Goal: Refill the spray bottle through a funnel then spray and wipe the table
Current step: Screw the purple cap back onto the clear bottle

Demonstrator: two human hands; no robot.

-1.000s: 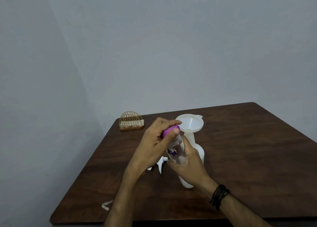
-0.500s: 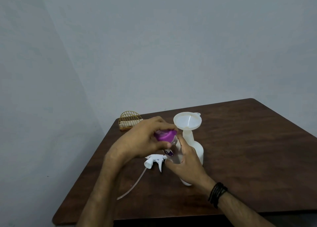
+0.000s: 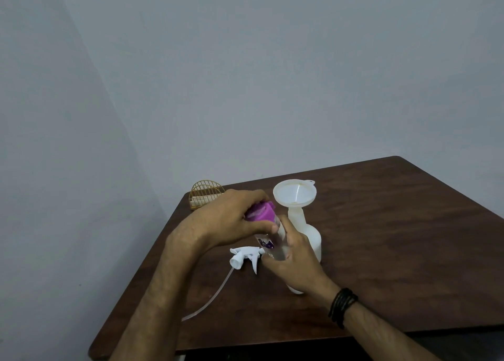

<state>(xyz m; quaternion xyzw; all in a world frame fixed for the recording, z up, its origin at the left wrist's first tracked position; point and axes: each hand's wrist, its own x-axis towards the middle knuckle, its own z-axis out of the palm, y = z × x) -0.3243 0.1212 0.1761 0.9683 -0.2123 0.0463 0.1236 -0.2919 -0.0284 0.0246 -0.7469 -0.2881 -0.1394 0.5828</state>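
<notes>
A white spray bottle (image 3: 311,237) stands on the brown table (image 3: 395,237) with a white funnel (image 3: 294,194) seated in its neck. Its white trigger head (image 3: 245,258) lies on the table to the left, with its thin tube trailing toward the front edge. My right hand (image 3: 294,262) grips the body of a small clear bottle (image 3: 268,244), tilted left, in front of the spray bottle. My left hand (image 3: 226,221) wraps over the bottle's purple cap (image 3: 261,213).
A small gold wire holder (image 3: 206,194) sits at the table's back left corner, against the grey wall. The table's left and front edges are close to my arms. A dark cord bracelet is on my right wrist.
My left wrist has turned around the purple cap and my left forearm has swung out to the left. The trigger head and its tube, hidden before, now show. The view has tilted slightly.
</notes>
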